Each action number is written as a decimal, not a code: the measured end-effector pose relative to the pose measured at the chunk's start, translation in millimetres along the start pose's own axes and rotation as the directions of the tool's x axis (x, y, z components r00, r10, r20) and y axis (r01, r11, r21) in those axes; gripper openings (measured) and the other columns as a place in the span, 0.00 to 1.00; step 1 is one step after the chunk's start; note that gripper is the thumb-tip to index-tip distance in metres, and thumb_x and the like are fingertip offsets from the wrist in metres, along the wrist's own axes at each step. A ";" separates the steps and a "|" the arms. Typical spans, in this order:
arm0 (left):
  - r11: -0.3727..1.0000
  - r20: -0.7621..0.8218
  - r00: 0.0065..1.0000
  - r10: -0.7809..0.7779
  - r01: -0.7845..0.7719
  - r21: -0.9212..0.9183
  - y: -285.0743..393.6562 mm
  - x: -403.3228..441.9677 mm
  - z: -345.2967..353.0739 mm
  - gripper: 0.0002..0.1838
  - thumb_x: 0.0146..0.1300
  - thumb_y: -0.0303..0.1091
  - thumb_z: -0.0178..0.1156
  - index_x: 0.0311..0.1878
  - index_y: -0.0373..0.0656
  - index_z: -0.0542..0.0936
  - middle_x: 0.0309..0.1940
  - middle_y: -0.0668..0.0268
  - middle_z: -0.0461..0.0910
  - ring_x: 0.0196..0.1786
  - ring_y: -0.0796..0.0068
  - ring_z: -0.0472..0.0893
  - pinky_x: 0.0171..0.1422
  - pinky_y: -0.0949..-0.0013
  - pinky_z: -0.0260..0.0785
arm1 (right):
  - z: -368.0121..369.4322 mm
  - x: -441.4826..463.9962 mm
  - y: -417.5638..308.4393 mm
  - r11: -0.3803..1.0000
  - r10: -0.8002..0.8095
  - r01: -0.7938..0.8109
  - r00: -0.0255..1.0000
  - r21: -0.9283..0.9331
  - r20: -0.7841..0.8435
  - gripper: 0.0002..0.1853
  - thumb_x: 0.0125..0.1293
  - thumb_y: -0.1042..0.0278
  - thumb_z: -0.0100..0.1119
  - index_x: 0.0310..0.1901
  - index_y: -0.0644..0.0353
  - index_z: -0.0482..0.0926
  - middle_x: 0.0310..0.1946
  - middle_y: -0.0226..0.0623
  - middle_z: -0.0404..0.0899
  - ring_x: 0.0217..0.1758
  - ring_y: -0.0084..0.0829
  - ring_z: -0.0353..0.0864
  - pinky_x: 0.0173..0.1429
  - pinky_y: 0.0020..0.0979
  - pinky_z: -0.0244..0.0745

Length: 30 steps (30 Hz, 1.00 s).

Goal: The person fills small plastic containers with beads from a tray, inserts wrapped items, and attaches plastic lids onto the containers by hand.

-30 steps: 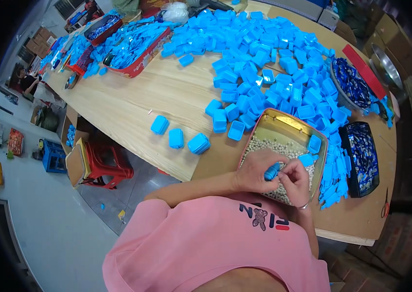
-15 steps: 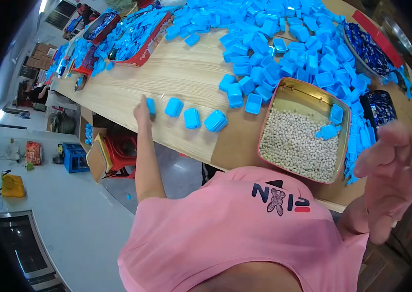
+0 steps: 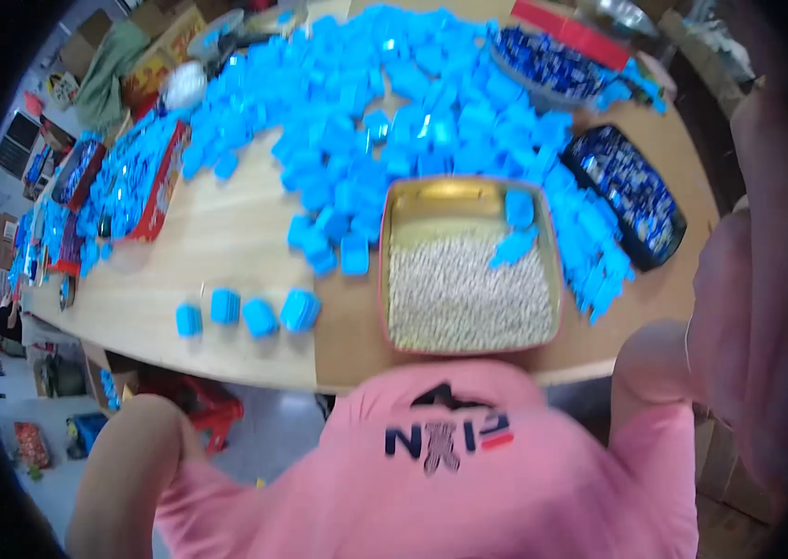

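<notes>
My left arm is bent back at the lower left, with its hand out of view. At the right edge my right hand and forearm loom close to the camera, smeared, so its fingers cannot be made out. Nearest in front of me stands a square tin with a gold inside, partly filled with small pale round beads. A small blue plastic box and a blue piece lie in it. Left of the tin, several blue boxes stand in a row on the table.
A large heap of blue boxes covers the table's far side. To the right are a black tray and a round container of dark blue packets. Red-rimmed trays hold blue pieces at left. A red stool stands below.
My left hand has left the leftmost box of the row and gone out of view. My right hand has come closer to the camera. The view has swung to the right.
</notes>
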<state>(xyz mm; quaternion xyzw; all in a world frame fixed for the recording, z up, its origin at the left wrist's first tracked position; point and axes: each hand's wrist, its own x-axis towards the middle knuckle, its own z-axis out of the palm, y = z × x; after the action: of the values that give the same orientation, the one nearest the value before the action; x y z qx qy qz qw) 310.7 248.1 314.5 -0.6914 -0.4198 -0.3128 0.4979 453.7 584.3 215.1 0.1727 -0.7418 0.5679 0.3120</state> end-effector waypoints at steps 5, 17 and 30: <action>0.951 -0.174 0.939 0.297 -0.274 0.146 -24.7 0.2 20.7 0.20 0.54 0.47 0.58 0.44 0.42 0.76 0.49 0.57 0.75 0.53 0.63 0.69 0.68 0.53 0.51 | -37.9 26.5 -18.6 0.950 -0.284 0.283 0.959 -0.131 0.015 0.46 0.55 0.53 0.68 0.68 0.67 0.53 0.51 0.50 0.71 0.31 0.26 0.74 0.34 0.21 0.72; 0.884 -0.273 0.848 0.454 -0.391 0.254 -44.6 -7.0 18.7 0.20 0.57 0.45 0.56 0.47 0.41 0.76 0.51 0.57 0.74 0.54 0.62 0.69 0.68 0.54 0.53 | -55.8 49.9 -47.7 0.917 -0.383 0.383 0.924 -0.113 0.023 0.48 0.53 0.55 0.68 0.68 0.68 0.51 0.53 0.53 0.70 0.29 0.26 0.75 0.32 0.21 0.73; 0.873 -0.268 0.854 0.447 -0.350 0.340 -4.9 -11.9 -12.9 0.19 0.60 0.43 0.54 0.49 0.40 0.75 0.53 0.58 0.74 0.56 0.61 0.70 0.68 0.54 0.54 | -33.5 101.6 -64.4 0.945 -0.325 0.321 0.943 0.060 0.070 0.50 0.52 0.58 0.69 0.69 0.70 0.48 0.55 0.56 0.70 0.26 0.26 0.75 0.30 0.20 0.73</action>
<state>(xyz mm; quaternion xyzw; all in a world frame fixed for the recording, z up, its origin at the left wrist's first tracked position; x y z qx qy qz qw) 300.8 233.4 310.5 -0.6225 -0.2137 -0.2530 0.7091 426.3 607.0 334.8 0.3215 -0.7014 0.5194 0.3673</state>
